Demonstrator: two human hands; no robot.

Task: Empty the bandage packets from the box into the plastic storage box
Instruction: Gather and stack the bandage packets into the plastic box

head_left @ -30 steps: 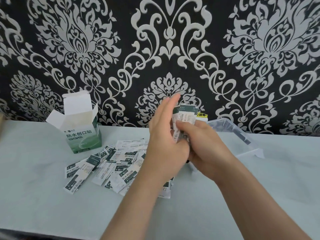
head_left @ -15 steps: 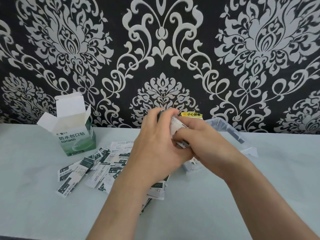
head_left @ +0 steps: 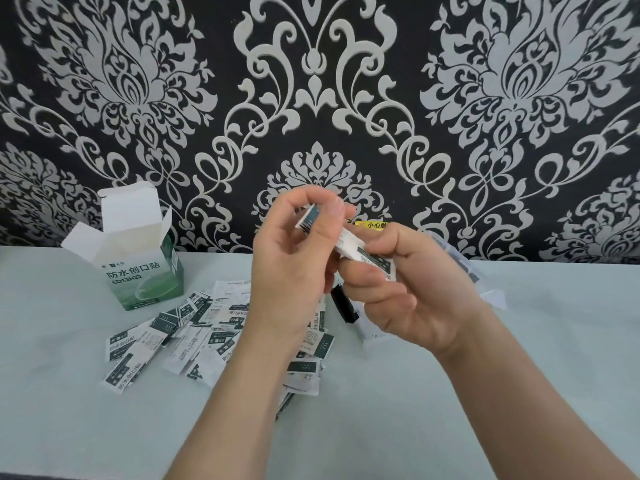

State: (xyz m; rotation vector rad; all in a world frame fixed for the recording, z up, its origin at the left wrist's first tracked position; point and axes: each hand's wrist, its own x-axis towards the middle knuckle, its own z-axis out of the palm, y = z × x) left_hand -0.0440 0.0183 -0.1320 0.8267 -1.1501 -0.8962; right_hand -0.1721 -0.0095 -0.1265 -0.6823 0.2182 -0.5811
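Head view. Your left hand (head_left: 291, 271) and right hand (head_left: 408, 292) meet above the middle of the counter (head_left: 69, 393), both gripping one bundle of bandage packets (head_left: 349, 247). The left hand's curled fingers pinch its upper end, and the right hand's thumb and curled fingers clasp its lower end. The cardboard box (head_left: 138, 268) stands upright, flaps open, near the counter's far edge, toward the left. Loose bandage packets (head_left: 180, 334) lie scattered between the cardboard box and your forearms, some overlapping. The clear plastic storage box (head_left: 464, 265) sits near the far edge, largely hidden behind your right hand; its contents cannot be told.
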